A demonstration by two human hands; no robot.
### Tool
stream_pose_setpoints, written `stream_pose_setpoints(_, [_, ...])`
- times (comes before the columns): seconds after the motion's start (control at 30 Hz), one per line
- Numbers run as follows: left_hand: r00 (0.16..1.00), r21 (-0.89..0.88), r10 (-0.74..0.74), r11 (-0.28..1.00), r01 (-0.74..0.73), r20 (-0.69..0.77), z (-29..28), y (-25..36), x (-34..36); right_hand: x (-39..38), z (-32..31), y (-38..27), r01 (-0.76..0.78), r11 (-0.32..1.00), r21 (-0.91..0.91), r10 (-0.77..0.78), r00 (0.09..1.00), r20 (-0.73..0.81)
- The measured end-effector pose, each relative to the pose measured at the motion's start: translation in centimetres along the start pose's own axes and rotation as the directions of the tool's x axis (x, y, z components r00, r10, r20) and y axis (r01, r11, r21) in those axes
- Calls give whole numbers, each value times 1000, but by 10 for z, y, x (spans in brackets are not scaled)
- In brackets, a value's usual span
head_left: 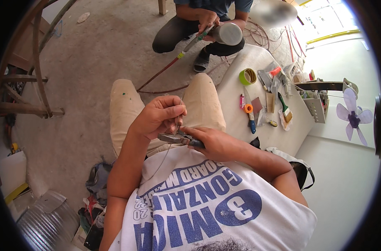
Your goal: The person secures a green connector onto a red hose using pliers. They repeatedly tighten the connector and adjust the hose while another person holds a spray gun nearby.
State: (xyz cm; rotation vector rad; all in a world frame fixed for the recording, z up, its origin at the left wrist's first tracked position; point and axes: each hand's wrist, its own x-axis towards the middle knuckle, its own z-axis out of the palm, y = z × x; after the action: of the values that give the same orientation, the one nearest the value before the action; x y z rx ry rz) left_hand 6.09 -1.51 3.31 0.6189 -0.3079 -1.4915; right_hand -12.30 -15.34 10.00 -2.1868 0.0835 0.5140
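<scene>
Over my lap, my left hand [162, 116] pinches a thin metal wire [163, 160] between thumb and fingers. The wire's long end curves down across my white shirt. My right hand [217, 143] is wrapped round the dark handles of a pair of pliers [169, 137]. The metal jaws of the pliers lie just below my left fingers, up against the wire. Whether the jaws are clamped on it I cannot tell, and my right fingers partly hide the handles.
On the grey bench [291, 136] at the right lie a paintbrush [283, 104], a green tape roll [247, 76], putty knives and a blue-handled tool [252, 125]. A person [207, 25] crouches ahead holding a spray gun with a cup. Its hose [157, 76] crosses the floor.
</scene>
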Motion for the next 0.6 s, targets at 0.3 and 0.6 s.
stream_pose_setpoints(0.3, [1000,13,-4,1000,4,26,4,-2,4,-8,-11,-7,-74,997,-33,76,995,69])
stream_pose_setpoints(0.6, [1000,2,23,1000,-23,15,2,-4,2,-1,-3,-2,-48,999,12,47,998,51])
